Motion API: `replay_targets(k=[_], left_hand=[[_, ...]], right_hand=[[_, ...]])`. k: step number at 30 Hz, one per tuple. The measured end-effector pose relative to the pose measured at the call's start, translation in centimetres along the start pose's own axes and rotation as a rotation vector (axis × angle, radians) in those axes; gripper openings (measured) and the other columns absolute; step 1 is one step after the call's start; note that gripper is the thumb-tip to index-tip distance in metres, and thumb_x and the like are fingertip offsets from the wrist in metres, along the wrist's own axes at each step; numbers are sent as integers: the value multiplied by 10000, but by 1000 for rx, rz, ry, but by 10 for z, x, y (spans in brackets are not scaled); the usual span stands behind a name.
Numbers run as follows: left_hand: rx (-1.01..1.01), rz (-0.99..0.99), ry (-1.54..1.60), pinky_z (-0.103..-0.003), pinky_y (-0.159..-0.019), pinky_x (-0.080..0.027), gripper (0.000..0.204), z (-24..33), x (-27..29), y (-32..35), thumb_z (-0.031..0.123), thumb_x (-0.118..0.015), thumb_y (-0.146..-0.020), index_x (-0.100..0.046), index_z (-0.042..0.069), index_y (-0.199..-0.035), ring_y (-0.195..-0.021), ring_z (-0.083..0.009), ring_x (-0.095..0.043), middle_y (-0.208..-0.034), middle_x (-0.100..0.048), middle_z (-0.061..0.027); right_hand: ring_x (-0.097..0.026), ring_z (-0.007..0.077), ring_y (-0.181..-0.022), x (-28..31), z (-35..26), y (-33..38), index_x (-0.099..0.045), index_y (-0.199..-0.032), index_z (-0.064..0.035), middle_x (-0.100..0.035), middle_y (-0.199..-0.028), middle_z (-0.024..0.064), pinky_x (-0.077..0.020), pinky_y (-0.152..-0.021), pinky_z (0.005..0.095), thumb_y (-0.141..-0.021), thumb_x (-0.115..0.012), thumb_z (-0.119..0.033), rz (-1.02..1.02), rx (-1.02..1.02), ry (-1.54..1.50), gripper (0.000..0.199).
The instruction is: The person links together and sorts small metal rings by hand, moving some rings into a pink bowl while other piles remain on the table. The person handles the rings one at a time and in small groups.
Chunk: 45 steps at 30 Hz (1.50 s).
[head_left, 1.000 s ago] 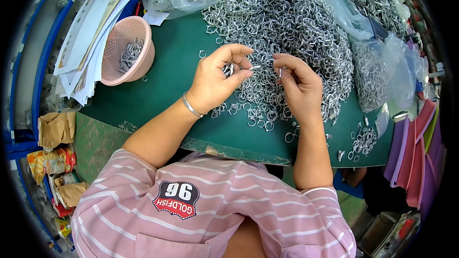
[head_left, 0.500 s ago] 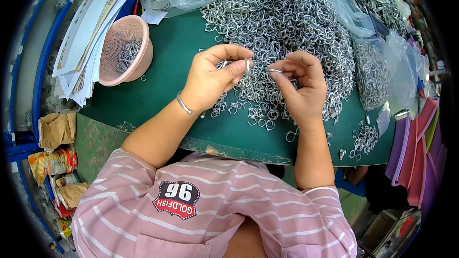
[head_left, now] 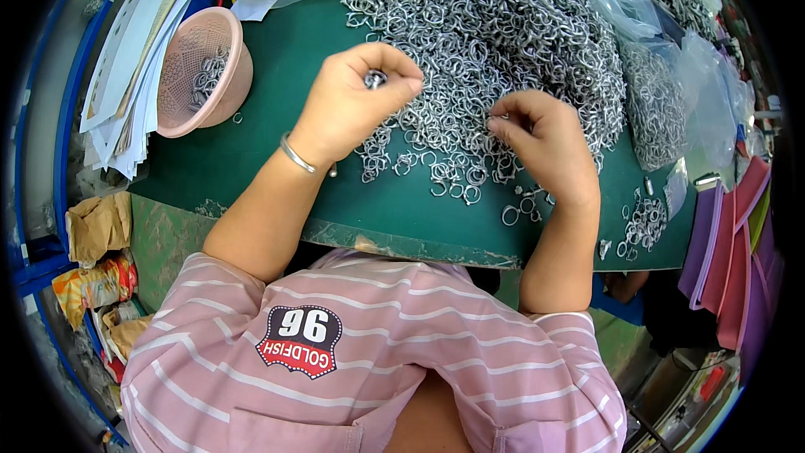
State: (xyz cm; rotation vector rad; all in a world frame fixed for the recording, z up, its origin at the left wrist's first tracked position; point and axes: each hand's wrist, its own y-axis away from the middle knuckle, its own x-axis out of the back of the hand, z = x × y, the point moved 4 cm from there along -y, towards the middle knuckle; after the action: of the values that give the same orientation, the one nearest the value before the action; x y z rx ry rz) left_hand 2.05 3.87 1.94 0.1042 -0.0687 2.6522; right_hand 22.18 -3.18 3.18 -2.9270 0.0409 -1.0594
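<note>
A large heap of small silvery metal rings [head_left: 495,25] covers the far middle of the green tabletop [head_left: 281,75]. My left hand [head_left: 356,101], above the heap's left side, is closed with metal rings [head_left: 375,79] showing inside its curled fingers. Its thumb and forefinger meet at the tips; whether a ring is between them I cannot tell. Over the heap's front right part is my right hand [head_left: 549,143], fingers bent and thumb against forefinger in a pinch. What it pinches, if anything, is hidden. Several loose rings [head_left: 457,191] lie in front, between both hands.
At left, a pink perforated basket [head_left: 239,75] holds more rings, beside stacked papers [head_left: 126,67]. A clear bag of rings [head_left: 654,109] stands right of the heap. A smaller ring group [head_left: 646,222] lies near the right front edge. Purple and red sheets [head_left: 729,243] hang beyond.
My hands have moved apart: the left went left and farther up, the right shifted right and down over the heap. The ring at my left fingertips no longer shows there. The view has shifted slightly.
</note>
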Motion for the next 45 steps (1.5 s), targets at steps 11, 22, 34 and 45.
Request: replay_targets(k=[11, 22, 34, 45], left_hand=[[-456, -145, -618, -314, -588, -472, 123, 4, -48, 9, 73, -690, -751, -667, 66, -872, -647, -211, -579, -737, -551, -74], [-484, -294, -591, -356, -634, -485, 99, -7, -69, -6, 67, -672, -756, -604, 40, -822, -700, -272, -583, -784, -558, -94], [-311, -31, -441, -250, -708, -479, 264, -2, -34, -5, 44, -718, -738, -639, 25, -989, -760, -109, -607, -807, -656, -44], [-240, 0, -153, -205, -638, -486, 220, -2, -22, -7, 27, -739, -737, -629, 2, -927, -735, -77, -590, -835, -646, -42]], right_hand=[[-539, 112, -585, 10, 16, -9, -645, -795, -13, -642, -736, 55, -434, -557, 244, -731, -727, -83, 77, -47, -308, 126], [-548, 110, -581, 24, 12, -6, -595, -866, -18, -583, -675, 58, -358, -422, 182, -810, -618, -75, 84, -108, -1196, 82], [-627, 323, -777, -5, 7, -1, -657, -826, -17, -651, -809, 158, -484, -696, 399, -687, -710, -93, -201, -89, 288, 166], [-546, 82, -643, -5, 2, -11, -626, -864, -3, -613, -719, 9, -448, -599, 230, -753, -673, 2, 44, -41, -383, 121]])
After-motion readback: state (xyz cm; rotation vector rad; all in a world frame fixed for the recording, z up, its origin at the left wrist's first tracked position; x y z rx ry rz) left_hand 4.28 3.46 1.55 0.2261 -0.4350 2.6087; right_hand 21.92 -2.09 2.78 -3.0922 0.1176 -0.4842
